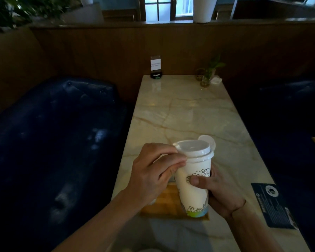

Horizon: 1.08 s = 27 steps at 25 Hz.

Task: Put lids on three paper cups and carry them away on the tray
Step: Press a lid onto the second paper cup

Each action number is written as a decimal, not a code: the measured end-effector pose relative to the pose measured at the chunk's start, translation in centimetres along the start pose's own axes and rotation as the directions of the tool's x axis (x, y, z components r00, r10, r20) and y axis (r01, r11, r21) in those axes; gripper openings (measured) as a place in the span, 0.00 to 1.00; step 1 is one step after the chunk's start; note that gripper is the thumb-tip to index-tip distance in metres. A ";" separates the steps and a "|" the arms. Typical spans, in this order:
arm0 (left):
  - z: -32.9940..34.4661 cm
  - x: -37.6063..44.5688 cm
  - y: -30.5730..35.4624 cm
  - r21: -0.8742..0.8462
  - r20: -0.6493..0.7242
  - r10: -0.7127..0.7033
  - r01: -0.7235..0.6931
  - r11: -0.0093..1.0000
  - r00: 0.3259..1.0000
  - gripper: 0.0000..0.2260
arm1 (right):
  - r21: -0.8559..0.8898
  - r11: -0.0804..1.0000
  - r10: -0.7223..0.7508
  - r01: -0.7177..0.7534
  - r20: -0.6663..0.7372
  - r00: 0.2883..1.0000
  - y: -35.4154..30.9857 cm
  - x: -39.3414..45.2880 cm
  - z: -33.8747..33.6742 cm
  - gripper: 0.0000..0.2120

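Two dark blue upholstered benches point(58, 128) flank a long marble table point(185, 113) with pale veins, whose far end meets a brown wood-panelled wall point(116, 48) and whose left and right edges run toward the camera; the whole middle stretch of its top lies open between the far clutter and the hands. Near the front edge sits a wooden tray point(164, 202), its raised rim showing along the near side, mostly covered by the hands. Over it the paper cup point(193, 180) is held tilted, top leaning away and to the right: a tall white cup with a line-drawn cloud on its side, a drawn skyline near the base and a green and blue band at the bottom. A white plastic lid point(194, 149) sits on its rim, with a round flap standing open at the far right side. The right hand point(220, 190) wraps the cup's lower body, thumb across the front. The left hand point(153, 171) pinches at the lid's left edge with curled fingers. A dark printed card point(273, 204) lies near the table's right edge. At the far end stand a small sign holder point(155, 67) on the left and a little plant in a glass point(206, 77) on the right.
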<state>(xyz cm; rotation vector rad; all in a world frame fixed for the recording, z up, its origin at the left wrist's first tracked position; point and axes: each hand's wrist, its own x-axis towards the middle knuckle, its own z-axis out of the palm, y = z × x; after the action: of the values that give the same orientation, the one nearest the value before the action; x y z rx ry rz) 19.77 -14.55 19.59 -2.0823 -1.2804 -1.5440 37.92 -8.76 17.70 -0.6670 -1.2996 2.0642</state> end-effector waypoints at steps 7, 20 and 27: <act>0.8 -0.7 -0.7 0.123 0.043 0.031 -0.036 0.992 0.999 0.03 | -0.267 0.963 -0.079 0.041 -0.130 0.988 1.1 1.9 0.4 0.34; 1.3 -0.3 -0.4 0.104 -0.051 -0.044 0.049 0.993 0.998 0.05 | -0.430 0.897 -0.253 0.103 -0.307 0.918 1.6 1.8 1.2 0.36; 1.1 0.0 0.3 0.074 -0.078 -0.075 0.081 0.994 0.994 0.05 | -0.455 0.880 -0.293 0.134 -0.299 0.908 1.3 1.4 1.6 0.37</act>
<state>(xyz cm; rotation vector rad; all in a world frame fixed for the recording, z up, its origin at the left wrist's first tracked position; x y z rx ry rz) 20.70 -14.01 19.20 -1.9294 -1.3871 -1.5632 35.53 -9.15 16.99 -0.9882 -1.5338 1.3969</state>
